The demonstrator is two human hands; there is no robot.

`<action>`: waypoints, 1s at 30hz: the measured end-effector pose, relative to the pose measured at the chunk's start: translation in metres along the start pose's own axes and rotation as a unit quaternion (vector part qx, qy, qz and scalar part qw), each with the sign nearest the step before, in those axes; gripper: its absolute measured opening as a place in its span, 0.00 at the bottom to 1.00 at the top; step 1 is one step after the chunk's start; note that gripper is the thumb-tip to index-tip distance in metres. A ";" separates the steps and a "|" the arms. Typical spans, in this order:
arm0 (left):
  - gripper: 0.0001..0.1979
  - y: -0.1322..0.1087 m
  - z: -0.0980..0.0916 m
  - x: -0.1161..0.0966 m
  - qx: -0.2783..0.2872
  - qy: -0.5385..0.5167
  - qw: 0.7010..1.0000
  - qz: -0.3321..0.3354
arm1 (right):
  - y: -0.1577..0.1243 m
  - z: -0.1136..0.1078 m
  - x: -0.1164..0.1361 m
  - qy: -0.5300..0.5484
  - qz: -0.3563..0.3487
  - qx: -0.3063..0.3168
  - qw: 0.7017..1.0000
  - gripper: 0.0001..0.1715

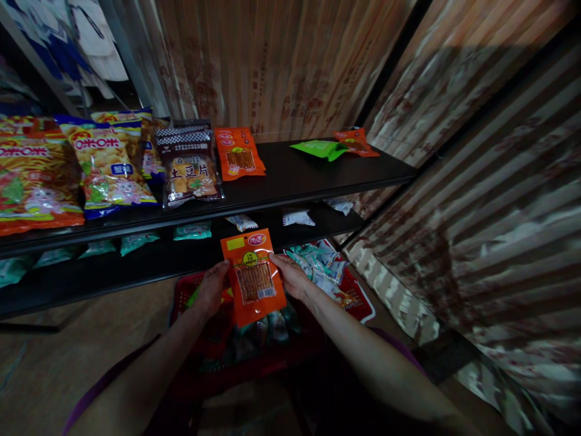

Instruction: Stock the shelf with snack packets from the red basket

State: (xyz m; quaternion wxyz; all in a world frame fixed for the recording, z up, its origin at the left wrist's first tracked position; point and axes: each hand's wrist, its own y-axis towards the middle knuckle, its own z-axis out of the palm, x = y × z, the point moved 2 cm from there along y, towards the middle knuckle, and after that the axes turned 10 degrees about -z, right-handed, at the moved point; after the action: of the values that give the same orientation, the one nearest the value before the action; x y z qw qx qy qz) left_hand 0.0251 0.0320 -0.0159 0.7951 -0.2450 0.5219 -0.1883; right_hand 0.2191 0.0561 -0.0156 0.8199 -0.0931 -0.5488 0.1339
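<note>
Between my two hands an orange snack packet [252, 275] is held upright, its clear window showing brown sticks inside. My left hand [213, 287] pinches its left edge, and my right hand [290, 274] grips the right edge near the top. Below the packet stands a red basket [365, 306] with several small teal and white packets [322, 266] in it. A similar orange packet [238, 154] leans on the black shelf [281, 175] beside a brown bag of potato chips [188, 163].
Yellow and blue snack bags [109, 160] fill the shelf's left end. At its right lie a green packet [320, 149] and another orange packet [357, 142]. Small teal packets [140, 242] and white packets [298, 217] rest on the lower shelf. A pleated curtain [490, 200] hangs close on the right.
</note>
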 end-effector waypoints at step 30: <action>0.08 -0.006 -0.005 0.002 0.034 -0.093 0.994 -0.049 | -0.018 -0.002 0.004 -0.015 0.028 0.087 0.996 0.22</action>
State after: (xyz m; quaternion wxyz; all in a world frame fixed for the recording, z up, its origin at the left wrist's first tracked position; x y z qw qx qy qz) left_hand 0.0210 0.0252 -0.0156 0.8380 -0.2595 0.4258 -0.2216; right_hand 0.2243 0.0408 -0.0071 0.8122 -0.0351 -0.5448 0.2057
